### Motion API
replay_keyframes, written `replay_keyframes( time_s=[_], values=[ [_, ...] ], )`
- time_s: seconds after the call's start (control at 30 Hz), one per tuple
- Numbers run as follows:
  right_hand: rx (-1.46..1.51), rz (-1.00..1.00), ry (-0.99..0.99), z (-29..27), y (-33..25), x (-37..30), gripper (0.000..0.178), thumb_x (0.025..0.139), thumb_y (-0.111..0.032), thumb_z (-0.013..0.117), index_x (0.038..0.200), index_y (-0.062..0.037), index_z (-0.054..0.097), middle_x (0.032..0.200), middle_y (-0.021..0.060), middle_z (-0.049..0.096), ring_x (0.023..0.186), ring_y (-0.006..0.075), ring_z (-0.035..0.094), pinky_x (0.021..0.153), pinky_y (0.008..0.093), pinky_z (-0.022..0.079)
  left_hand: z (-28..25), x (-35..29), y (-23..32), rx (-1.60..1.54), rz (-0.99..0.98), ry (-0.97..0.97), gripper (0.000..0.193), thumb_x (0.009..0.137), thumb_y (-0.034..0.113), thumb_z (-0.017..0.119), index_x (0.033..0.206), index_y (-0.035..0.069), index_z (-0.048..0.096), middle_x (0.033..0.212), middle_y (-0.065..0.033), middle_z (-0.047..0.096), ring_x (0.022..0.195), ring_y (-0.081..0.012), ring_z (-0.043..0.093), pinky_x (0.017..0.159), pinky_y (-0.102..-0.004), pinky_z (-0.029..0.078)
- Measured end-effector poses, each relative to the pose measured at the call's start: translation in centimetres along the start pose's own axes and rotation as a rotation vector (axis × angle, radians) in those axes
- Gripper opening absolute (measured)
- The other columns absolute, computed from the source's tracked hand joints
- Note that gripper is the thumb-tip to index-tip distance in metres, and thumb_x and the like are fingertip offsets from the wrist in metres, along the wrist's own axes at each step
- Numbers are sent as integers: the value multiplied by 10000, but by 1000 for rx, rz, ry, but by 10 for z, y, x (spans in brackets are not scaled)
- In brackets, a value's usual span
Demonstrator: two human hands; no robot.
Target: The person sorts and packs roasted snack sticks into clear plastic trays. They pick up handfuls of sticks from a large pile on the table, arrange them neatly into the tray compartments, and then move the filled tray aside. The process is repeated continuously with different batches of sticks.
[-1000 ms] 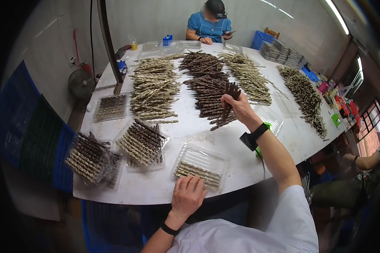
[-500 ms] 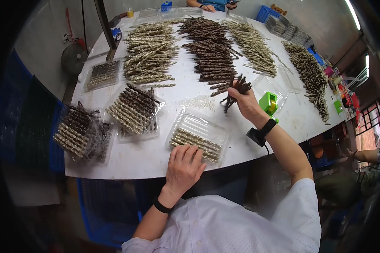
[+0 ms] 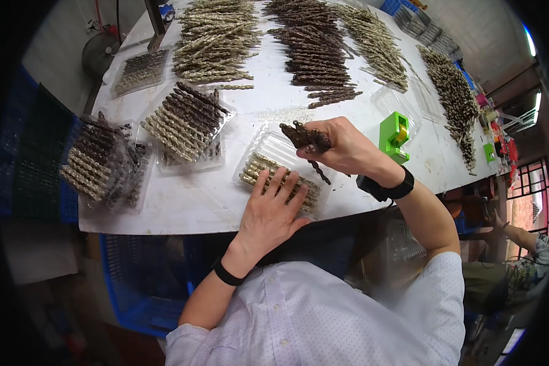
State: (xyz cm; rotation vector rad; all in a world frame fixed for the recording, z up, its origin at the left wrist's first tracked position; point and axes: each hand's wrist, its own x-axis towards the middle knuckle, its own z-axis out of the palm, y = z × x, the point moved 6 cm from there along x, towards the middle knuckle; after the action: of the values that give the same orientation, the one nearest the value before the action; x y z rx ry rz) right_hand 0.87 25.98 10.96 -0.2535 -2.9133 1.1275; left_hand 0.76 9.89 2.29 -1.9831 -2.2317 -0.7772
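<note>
Right grip [image 3: 343, 146] pinches knobbly dark sticks [image 3: 299, 135], left grip [image 3: 271, 215] spread over pale sticks [image 3: 254, 166] in a ribbed tray [image 3: 277, 143].

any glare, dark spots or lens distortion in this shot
All in the head view: fisheye distortion bows the near edge of the table and black fills the corners; a light tube shows blown-out at upper right; glints show on the clear tray by the left hand; it is dim around the blue crate.
</note>
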Motion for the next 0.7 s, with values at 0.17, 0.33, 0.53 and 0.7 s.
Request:
replay_keyframes(
  time_s=[0.17, 0.33, 0.53, 0.7],
  values=[
    [-79, 43, 12, 11, 15, 7, 184, 833, -150, 744, 968, -30, 710, 760, 208, 672, 721, 381, 670, 661, 430, 514, -3, 0, 1, -4, -7, 5, 598, 821, 494, 713, 1269, 103, 648, 1384, -139, 566, 1349, -341, 462, 1177, -544, 285],
    [-315, -26, -9, 36, 33, 6, 199, 799, -135, 741, 981, -59, 712, 765, 185, 685, 738, 381, 668, 676, 458, 523, -3, 2, 2, -9, -7, 15, 601, 813, 489, 721, 1266, 100, 648, 1389, -150, 565, 1349, -340, 462, 1174, -536, 286],
    [-330, -17, 67, 31, 22, 15, 237, 757, -142, 729, 986, -82, 726, 780, 186, 694, 760, 405, 675, 685, 485, 536, -2, -1, -1, -28, -14, 10, 595, 813, 475, 726, 1267, 100, 645, 1384, -151, 564, 1353, -336, 453, 1177, -529, 278],
    [-474, 1, -43, 45, 28, 15, 205, 738, -152, 735, 928, -79, 710, 783, 181, 693, 766, 404, 675, 684, 486, 538, -3, 0, 2, -57, -6, 17, 589, 808, 453, 741, 1264, 93, 645, 1389, -147, 552, 1360, -331, 439, 1175, -524, 284]
  ],
)
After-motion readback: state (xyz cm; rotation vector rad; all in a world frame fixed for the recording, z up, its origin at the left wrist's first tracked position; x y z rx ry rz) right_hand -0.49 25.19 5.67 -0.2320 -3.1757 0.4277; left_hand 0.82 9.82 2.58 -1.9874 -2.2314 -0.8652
